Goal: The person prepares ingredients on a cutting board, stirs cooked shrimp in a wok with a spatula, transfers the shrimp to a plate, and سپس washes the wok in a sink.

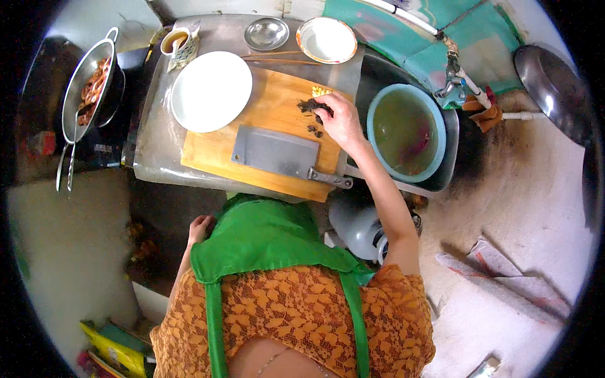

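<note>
The cleaver point(275, 150) has a flat, dull grey metal blade, the cutting board point(271, 101) is smooth wood, and the dark bits point(307, 106) look rough and matt. The white plate point(212, 91) is smooth and glossy, the small bowl point(266, 33) shiny metal, the blue basin point(370, 123) apparently plastic. The green apron point(268, 236) is creased matt cloth, the orange top point(283, 302) lacy fabric.

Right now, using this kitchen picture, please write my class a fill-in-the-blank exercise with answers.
The cleaver lies on the wooden ____.
The hand at the dark food pieces is the person's ____ one.
The apron is coloured ____.
The blue basin stands in the ____.

Missing words: cutting board; right; green; sink.
</note>
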Demonstrator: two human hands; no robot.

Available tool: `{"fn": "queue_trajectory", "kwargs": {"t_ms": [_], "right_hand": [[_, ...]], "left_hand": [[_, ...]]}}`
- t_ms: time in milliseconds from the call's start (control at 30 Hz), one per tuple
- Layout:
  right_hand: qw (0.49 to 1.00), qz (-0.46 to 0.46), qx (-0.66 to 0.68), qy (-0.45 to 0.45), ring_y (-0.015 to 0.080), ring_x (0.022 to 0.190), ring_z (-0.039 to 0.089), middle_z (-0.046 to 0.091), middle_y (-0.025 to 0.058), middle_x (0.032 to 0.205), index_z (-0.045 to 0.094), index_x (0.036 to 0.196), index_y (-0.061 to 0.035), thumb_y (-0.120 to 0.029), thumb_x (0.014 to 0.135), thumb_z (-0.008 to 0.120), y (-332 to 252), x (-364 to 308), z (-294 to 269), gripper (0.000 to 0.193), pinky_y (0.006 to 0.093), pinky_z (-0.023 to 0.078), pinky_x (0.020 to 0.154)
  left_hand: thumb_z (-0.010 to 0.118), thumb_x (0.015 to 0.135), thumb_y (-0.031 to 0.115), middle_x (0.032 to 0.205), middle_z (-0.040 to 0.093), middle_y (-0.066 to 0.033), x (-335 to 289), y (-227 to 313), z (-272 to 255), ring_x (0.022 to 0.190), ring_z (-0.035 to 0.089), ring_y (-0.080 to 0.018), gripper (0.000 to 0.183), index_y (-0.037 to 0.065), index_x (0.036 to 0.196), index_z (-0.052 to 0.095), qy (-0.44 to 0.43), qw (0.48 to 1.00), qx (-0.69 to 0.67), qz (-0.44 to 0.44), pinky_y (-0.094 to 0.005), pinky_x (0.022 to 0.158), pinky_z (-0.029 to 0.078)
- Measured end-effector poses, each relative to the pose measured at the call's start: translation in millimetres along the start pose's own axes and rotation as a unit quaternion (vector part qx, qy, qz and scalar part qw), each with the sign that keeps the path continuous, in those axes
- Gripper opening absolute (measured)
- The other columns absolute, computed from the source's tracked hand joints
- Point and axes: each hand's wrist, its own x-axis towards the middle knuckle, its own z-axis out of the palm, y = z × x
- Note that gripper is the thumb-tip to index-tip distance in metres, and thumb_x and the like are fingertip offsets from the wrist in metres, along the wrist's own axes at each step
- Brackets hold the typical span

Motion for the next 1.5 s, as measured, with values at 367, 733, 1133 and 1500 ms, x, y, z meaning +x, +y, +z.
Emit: {"fn": "queue_trajectory", "kwargs": {"t_ms": [367, 733, 1133, 1500], "right_hand": [[0.986, 0.058, -0.006, -0.153, 0.0226, 0.08, 0.06, 0.055, 0.0097, 0.095, 0.056, 0.103, -0.0055, -0.002, 0.065, 0.068, -7.3, -7.6, -18.9, 0.04, 0.0305, 0.049, 0.068], [0.982, -0.04, -0.093, -0.16, 0.0305, 0.081, 0.056, 0.048, 0.0103, 0.096, 0.054, 0.097, -0.0098, -0.013, 0.072, 0.066, 7.2, -3.6, 26.0, 0.028, 0.0409, 0.048, 0.067], [0.983, -0.015, 0.098, -0.153, 0.0158, 0.07, 0.058, 0.054, 0.0081, 0.089, 0.057, 0.093, -0.0027, 0.0, 0.07, 0.065, 13.0, -2.5, -7.3, 0.024, 0.0258, 0.049, 0.06], [0.99, -0.022, -0.061, -0.128, 0.0282, 0.079, 0.058, 0.052, 0.0101, 0.092, 0.057, 0.097, -0.0083, -0.005, 0.069, 0.065, 12.3, -28.6, 10.8, 0.029, 0.0362, 0.048, 0.067]], "left_hand": [[0.054, 0.086, 0.018, 0.087, 0.063, -0.0079, 15.8, -16.0, -15.3, 0.076, 0.059, -0.0146, 0.022, 0.0, 0.098, 0.057, -0.04, 0.998, -0.029, -0.05, -0.0251, 0.067, 0.046], [0.055, 0.086, 0.021, 0.087, 0.063, -0.0067, -7.2, -17.4, -5.9, 0.076, 0.059, -0.0139, 0.023, 0.001, 0.097, 0.057, -0.031, 0.998, -0.025, -0.057, -0.0253, 0.067, 0.047], [0.056, 0.085, 0.021, 0.085, 0.062, -0.0044, -20.3, -42.5, 6.8, 0.072, 0.057, -0.0113, 0.023, 0.001, 0.097, 0.058, -0.011, 0.995, -0.092, -0.048, -0.0232, 0.064, 0.045], [0.053, 0.086, 0.021, 0.079, 0.061, -0.0036, -5.0, -2.4, 3.9, 0.07, 0.056, -0.0116, 0.02, 0.003, 0.093, 0.056, -0.085, 0.993, -0.032, -0.075, -0.0234, 0.061, 0.045]]}}
